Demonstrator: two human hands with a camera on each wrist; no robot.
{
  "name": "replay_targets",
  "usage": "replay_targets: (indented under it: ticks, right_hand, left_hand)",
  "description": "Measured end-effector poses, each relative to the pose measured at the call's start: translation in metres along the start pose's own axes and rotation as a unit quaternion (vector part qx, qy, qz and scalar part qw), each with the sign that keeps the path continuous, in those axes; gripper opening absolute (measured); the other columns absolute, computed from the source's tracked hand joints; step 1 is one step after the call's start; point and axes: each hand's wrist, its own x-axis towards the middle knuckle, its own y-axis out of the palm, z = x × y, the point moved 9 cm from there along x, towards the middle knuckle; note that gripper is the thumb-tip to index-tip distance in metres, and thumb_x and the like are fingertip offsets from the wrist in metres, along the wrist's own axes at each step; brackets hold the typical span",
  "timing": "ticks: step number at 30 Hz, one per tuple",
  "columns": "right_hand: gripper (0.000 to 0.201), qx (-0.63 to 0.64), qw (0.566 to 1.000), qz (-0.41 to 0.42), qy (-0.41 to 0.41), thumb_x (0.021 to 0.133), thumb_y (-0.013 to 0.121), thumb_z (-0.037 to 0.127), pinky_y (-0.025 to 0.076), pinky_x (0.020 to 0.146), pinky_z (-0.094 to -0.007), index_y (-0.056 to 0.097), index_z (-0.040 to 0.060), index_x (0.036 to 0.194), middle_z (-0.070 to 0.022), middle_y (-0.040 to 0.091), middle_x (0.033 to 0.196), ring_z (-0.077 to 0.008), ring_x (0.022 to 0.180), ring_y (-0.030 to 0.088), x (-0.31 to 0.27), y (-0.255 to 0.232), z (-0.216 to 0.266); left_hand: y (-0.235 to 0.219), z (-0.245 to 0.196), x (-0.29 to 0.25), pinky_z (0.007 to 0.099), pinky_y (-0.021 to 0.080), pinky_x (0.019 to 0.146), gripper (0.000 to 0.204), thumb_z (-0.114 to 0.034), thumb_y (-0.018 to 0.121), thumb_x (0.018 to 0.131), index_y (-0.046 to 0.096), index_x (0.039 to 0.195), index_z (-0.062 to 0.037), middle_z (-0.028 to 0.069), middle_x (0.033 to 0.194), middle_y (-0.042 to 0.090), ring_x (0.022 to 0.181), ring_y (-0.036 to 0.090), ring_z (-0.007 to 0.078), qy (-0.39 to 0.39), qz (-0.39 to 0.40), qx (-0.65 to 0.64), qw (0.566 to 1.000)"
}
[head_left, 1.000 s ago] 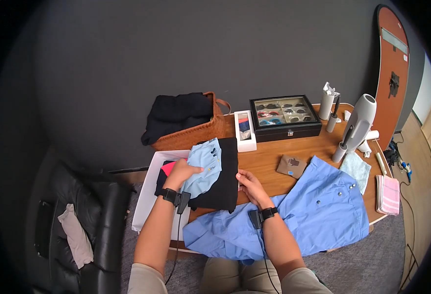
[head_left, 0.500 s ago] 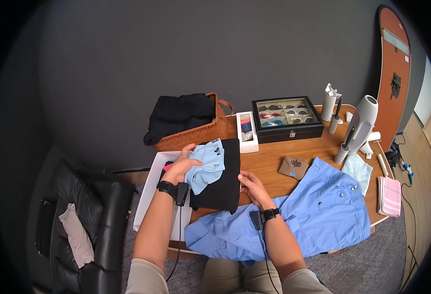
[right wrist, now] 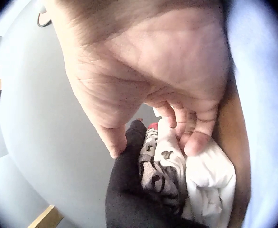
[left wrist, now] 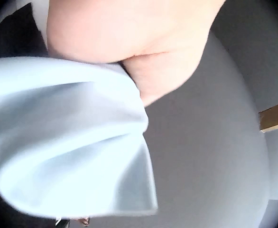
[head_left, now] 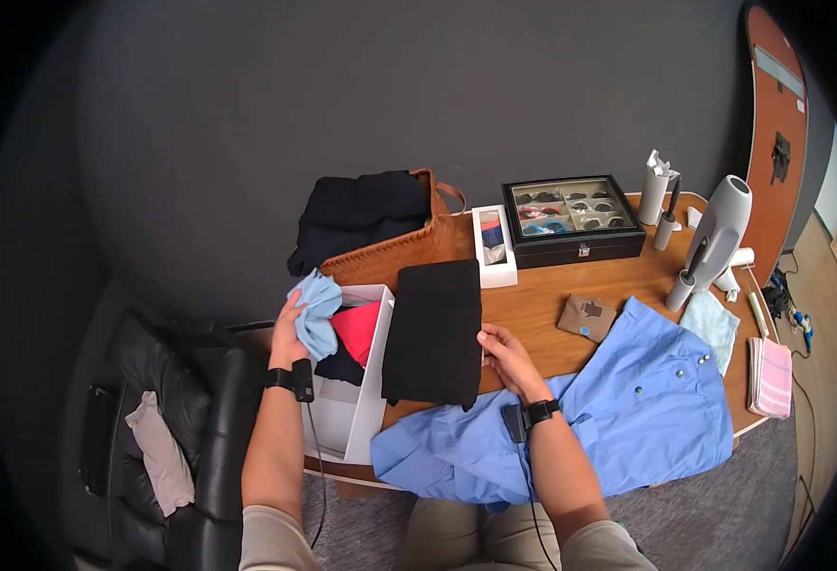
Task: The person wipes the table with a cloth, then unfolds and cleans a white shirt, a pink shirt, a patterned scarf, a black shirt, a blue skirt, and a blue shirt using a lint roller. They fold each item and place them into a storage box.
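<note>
My left hand (head_left: pixel 287 338) grips a crumpled light blue cloth (head_left: pixel 315 309) above the left side of the white box (head_left: pixel 373 404). Its fingertips are hidden behind that cloth (left wrist: pixel 72 147) in the left wrist view. Inside the box lie a red cloth (head_left: pixel 359 328) and dark fabric (head_left: pixel 340 365). A folded black garment (head_left: pixel 433 333) lies just right of the box. At its right edge my right hand (head_left: pixel 509 362) holds the stack, thumb on the black fabric (right wrist: pixel 125 185), fingers curled by a white cloth (right wrist: pixel 210 180) and a patterned one (right wrist: pixel 160 183) underneath.
Behind the box stands a brown basket (head_left: pixel 380 259) with dark clothes. A narrow white box (head_left: pixel 501 276), a sunglasses case (head_left: pixel 580 249) and a brown pouch (head_left: pixel 585 317) are farther right. A blue shirt (head_left: pixel 628 409) covers the front of the table (head_left: pixel 532 309).
The left hand has carried the light blue cloth left, off the black garment and over the box, uncovering the red cloth. The right hand remains at the stack's edge.
</note>
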Motion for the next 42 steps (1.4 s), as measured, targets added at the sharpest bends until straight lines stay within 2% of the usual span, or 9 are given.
replay_targets:
  ticks: [9,12,19,26,29,31,32,35,42]
  right_hand:
    - [0.054,-0.002,1.000,0.003,-0.003,0.107,0.075,0.030,0.056,0.079,-0.0246,0.054,-0.0009,0.145,-0.0020,0.071,0.112,-0.0087,0.095,0.067,0.000,-0.001,0.000]
    - [0.054,-0.001,1.000,-0.001,-0.011,0.106,0.075,0.030,0.056,0.078,-0.0240,0.054,-0.0008,0.145,-0.0017,0.071,0.112,-0.0084,0.094,0.067,0.002,-0.005,-0.002]
    - [0.047,-0.012,1.000,0.017,-0.007,0.109,0.070,0.029,0.056,0.085,-0.0281,0.057,0.0014,0.145,-0.0035,0.072,0.121,-0.0106,0.102,0.070,0.003,-0.004,-0.004]
    - [0.053,-0.020,1.000,0.005,-0.007,0.108,0.072,0.032,0.056,0.086,-0.0301,0.055,0.0013,0.148,-0.0034,0.071,0.121,-0.0111,0.102,0.069,0.005,-0.008,-0.007]
    - [0.052,-0.017,1.000,0.000,-0.009,0.108,0.072,0.032,0.056,0.085,-0.0292,0.055,0.0011,0.147,-0.0036,0.071,0.120,-0.0112,0.102,0.069,0.004,-0.008,-0.006]
    - [0.052,-0.014,1.000,0.006,-0.006,0.108,0.071,0.031,0.056,0.085,-0.0287,0.055,0.0009,0.147,-0.0039,0.072,0.120,-0.0112,0.101,0.069,0.004,-0.007,-0.005]
    - [0.051,-0.013,1.000,0.012,-0.007,0.109,0.071,0.030,0.056,0.085,-0.0282,0.055,0.0006,0.147,-0.0041,0.072,0.119,-0.0112,0.101,0.069,0.003,-0.006,-0.004]
    - [0.050,-0.013,1.000,0.009,-0.009,0.109,0.071,0.030,0.056,0.084,-0.0275,0.056,0.0002,0.147,-0.0041,0.072,0.118,-0.0110,0.100,0.070,0.002,-0.005,-0.003]
    - [0.050,-0.010,1.000,0.006,-0.008,0.109,0.071,0.030,0.056,0.083,-0.0276,0.056,0.0005,0.146,-0.0030,0.072,0.116,-0.0101,0.098,0.069,0.001,-0.004,-0.002]
  left_hand:
    - [-0.008,0.079,0.004,0.0619,0.049,0.117,0.055,-0.003,0.056,0.108,0.043,0.162,-0.0084,0.0189,0.152,0.058,0.138,0.060,0.0373,0.024,-0.169,-0.105,0.980]
    - [-0.037,0.137,0.017,0.0664,0.046,0.118,0.041,-0.004,0.052,0.110,0.047,0.151,-0.0007,0.0223,0.152,0.057,0.141,0.056,0.0420,-0.204,-0.093,-0.067,0.972]
    - [-0.031,0.121,0.011,0.0696,0.043,0.119,0.049,0.000,0.052,0.108,0.043,0.156,-0.0035,0.0216,0.152,0.056,0.144,0.053,0.0434,-0.179,-0.076,-0.132,0.972]
    - [0.013,0.085,-0.044,0.0676,0.045,0.114,0.079,0.001,0.063,0.100,0.029,0.168,-0.0213,0.0190,0.160,0.044,0.137,0.056,0.0430,-0.189,-0.105,0.182,0.959]
    - [0.020,0.067,-0.051,0.0613,0.049,0.107,0.071,-0.008,0.073,0.094,0.047,0.159,-0.0163,0.0195,0.151,0.048,0.126,0.059,0.0426,-0.111,-0.107,0.424,0.892]
    - [0.074,0.033,-0.066,0.0576,0.050,0.107,0.059,-0.009,0.076,0.092,0.060,0.149,-0.0134,0.0236,0.142,0.052,0.128,0.056,0.0472,0.179,-0.014,0.826,0.534]
    - [0.087,0.033,-0.068,0.0582,0.047,0.114,0.061,-0.012,0.079,0.089,0.062,0.148,-0.0073,0.0264,0.146,0.051,0.134,0.051,0.0504,0.167,0.030,0.852,0.496]
    - [0.053,0.085,-0.040,0.0518,0.044,0.120,0.064,-0.012,0.079,0.090,0.059,0.150,-0.0009,0.0260,0.152,0.050,0.141,0.049,0.0481,0.071,0.228,0.751,0.616]
    - [0.108,0.039,-0.067,0.0474,0.045,0.117,0.046,-0.011,0.075,0.094,0.068,0.137,0.0032,0.0246,0.144,0.059,0.134,0.056,0.0438,0.171,0.139,0.738,0.638]
